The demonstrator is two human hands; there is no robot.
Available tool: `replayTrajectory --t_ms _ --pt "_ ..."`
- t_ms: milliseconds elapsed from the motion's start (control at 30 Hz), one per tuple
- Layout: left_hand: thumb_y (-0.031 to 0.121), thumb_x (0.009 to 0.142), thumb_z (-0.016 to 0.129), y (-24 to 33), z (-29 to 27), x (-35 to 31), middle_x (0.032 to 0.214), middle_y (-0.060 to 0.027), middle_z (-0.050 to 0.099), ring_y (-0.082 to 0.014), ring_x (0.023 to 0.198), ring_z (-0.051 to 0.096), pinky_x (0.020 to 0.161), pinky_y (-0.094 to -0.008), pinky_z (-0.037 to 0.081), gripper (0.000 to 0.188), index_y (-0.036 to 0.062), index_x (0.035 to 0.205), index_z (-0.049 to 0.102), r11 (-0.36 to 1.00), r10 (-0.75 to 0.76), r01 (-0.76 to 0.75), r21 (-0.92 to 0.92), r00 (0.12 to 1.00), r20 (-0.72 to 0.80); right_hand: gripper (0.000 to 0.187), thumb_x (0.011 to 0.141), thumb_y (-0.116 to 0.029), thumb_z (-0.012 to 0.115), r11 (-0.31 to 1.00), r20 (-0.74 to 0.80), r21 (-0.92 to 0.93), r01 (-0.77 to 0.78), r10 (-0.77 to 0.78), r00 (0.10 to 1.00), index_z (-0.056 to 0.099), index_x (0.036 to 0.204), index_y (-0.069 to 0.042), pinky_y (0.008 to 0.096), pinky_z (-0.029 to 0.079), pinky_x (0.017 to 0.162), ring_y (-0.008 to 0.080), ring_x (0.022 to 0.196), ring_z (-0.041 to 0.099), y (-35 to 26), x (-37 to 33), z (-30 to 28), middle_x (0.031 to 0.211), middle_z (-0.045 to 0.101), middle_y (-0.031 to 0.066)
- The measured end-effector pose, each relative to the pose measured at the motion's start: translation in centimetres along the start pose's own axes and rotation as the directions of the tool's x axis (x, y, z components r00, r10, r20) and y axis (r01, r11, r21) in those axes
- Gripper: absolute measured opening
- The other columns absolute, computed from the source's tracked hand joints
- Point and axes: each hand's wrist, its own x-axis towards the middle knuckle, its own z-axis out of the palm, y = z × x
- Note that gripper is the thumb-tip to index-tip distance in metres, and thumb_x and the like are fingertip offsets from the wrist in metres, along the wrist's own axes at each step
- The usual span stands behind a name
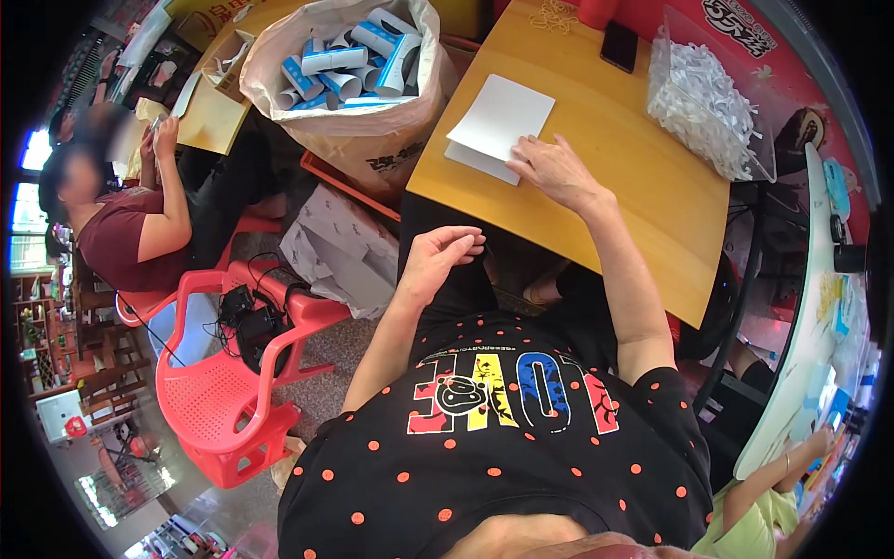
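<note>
A white paper stack or folded sheet (503,112) lies on the yellow wooden table (605,205), its layers parted along the near edge. My right hand (559,175) reaches over the table, thumb and forefinger closed on the near right corner of the paper, little finger sticking out. In front of the table's edge, above my lap, hangs my left hand (440,264). Its fingers and thumb are drawn together; whether anything is between them is hidden. That hand is apart from the paper.
A big sack (372,130) of blue-and-white tubes stands left of the table. A clear bin (703,102) of white strips, a phone (618,47) and rubber bands (555,16) are on the table. A red chair (219,391) stands left; co-workers sit at left and lower right.
</note>
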Motion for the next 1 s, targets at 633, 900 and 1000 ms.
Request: replayTrajectory --t_ms 633,900,1000 --pt "0.008 0.091 0.056 0.9 -0.3 4.0 0.115 -0.0153 0.061 -0.0241 0.103 0.063 0.087 -0.0399 0.054 0.033 -0.0010 0.122 0.051 0.765 -0.026 0.057 -0.641 0.998 0.057 0.024 0.070 0.001 0.068 0.933 -0.396 0.131 0.334 -0.260 0.881 0.067 0.094 -0.004 0.0371 0.049 0.083 0.0278 0.097 0.060 -6.3 -11.7 -1.1 0.102 0.065 0.0085" --pt "-0.009 0.079 0.061 1.0 1.6 2.1 0.109 -0.0159 0.065 -0.0245 0.099 0.064 0.088 -0.0346 0.052 0.029 -0.0012 0.107 0.064 0.866 0.069 -0.039 -0.498 0.997 0.042 0.009 0.083 -0.011 0.070 0.276 0.005 0.949 -0.151 0.466 0.885 0.068 0.086 -0.003 0.0187 0.034 0.043 0.0028 0.052 0.048 -5.8 -13.9 0.7 0.082 0.061 -0.0004" --pt "-0.012 0.075 0.060 0.8 1.5 2.1 0.112 -0.0190 0.064 -0.0261 0.103 0.062 0.090 -0.0339 0.049 0.020 0.0007 0.086 0.071 0.927 0.350 -0.332 -0.172 0.933 0.087 0.013 0.084 -0.017 0.070 0.140 0.005 0.987 -0.085 0.496 0.869 0.068 0.085 -0.004 0.0201 0.042 0.059 0.0053 0.066 0.052 -4.7 -13.3 1.5 0.084 0.061 -0.0006"
